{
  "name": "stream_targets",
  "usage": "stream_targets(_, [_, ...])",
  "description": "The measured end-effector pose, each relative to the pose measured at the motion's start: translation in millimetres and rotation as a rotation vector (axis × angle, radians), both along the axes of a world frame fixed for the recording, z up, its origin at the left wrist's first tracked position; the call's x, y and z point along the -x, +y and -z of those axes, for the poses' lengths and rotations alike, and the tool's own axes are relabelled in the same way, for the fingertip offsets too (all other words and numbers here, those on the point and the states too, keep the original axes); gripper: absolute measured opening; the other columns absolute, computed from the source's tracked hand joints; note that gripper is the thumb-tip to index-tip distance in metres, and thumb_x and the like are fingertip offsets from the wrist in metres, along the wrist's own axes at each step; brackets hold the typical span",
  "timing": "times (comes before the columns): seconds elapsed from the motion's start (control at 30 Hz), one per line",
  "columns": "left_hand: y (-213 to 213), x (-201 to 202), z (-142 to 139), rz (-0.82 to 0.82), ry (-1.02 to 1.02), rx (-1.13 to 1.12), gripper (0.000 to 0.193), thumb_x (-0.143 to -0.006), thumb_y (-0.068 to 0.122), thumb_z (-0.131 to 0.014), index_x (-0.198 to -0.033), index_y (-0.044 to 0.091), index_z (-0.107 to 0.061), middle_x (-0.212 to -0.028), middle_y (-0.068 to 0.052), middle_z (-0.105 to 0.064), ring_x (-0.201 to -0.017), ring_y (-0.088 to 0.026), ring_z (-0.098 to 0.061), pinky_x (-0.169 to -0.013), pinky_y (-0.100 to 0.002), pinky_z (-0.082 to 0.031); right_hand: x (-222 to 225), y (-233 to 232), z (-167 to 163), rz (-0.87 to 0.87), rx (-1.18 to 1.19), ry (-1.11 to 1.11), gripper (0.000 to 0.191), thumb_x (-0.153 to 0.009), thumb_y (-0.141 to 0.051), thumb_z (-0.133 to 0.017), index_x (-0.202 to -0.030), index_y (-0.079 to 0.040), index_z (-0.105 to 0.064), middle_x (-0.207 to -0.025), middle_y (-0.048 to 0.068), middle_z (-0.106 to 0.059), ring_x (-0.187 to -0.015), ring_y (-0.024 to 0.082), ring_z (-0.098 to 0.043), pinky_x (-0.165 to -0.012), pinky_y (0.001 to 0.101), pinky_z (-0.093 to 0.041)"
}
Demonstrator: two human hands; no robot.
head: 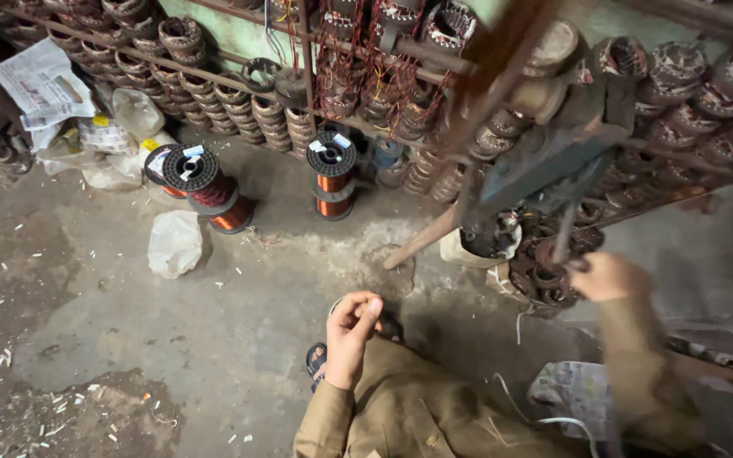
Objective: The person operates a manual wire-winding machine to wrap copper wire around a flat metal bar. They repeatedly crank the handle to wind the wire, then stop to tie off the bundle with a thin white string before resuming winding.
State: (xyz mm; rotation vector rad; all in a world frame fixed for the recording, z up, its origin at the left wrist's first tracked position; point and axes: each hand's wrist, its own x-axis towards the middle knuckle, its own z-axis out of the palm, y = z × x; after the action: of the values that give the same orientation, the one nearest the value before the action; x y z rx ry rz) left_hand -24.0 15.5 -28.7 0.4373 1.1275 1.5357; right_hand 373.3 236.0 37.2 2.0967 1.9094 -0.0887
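Observation:
My left hand is raised over my knee in a tan sleeve. Its fingers are curled and the thumb is pinched against them; I see nothing between them. My right hand, blurred, grips the thin crank handle of a dark metal winding machine at the right. Just below that hand lies a pile of dark wound coils. My sandalled foot shows beneath the left hand on the concrete floor.
Copper wire spools stand on the floor, two stacked and others to the left. A white plastic bag lies near them. Racks of wound stators line the back. A wooden stick leans by the machine. Crumpled newspaper lies far left.

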Motion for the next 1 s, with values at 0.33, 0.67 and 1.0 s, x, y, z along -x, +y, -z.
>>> stream_targets(0.33, [22.5, -3.7, 6.8, -0.038, 0.001, -0.019, 0.013, -0.094, 0.014, -0.074, -0.103, 0.005, -0.073, -0.076, 0.006, -0.059, -0.067, -0.004, -0.056, -0.057, -0.021, -0.039, -6.5, 173.6, -115.6, 0.004, -0.347, -0.043, 0.045, -0.078, -0.051, -0.082, -0.115, -0.026, -0.08, -0.096, 0.018, -0.076, -0.09, 0.041, -0.072, -0.08, 0.0514, -0.057])
stream_targets(0.67, [2.9, -6.9, 8.5, -0.034, -0.005, -0.037, 0.012, -0.094, 0.012, -0.074, -0.104, 0.005, -0.072, -0.078, 0.005, -0.062, -0.069, -0.005, -0.056, -0.059, -0.021, -0.04, 131.3, 170.4, -32.4, 0.054, -0.064, 0.05, 0.052, -0.083, -0.063, -0.073, -0.119, -0.026, -0.077, -0.109, 0.015, -0.076, -0.102, 0.038, -0.072, -0.088, 0.0502, -0.056])
stream_targets(1.0, [0.3, -2.4, 11.5, -0.012, 0.0, -0.007, 0.011, -0.095, 0.013, -0.073, -0.103, 0.005, -0.072, -0.076, 0.005, -0.06, -0.067, -0.005, -0.055, -0.057, -0.021, -0.038, 5.2, -4.7, 19.9, 0.075, 0.135, 0.002, 0.053, -0.084, -0.07, -0.066, -0.114, -0.028, -0.079, -0.104, 0.009, -0.081, -0.101, 0.033, -0.075, -0.089, 0.0476, -0.057])
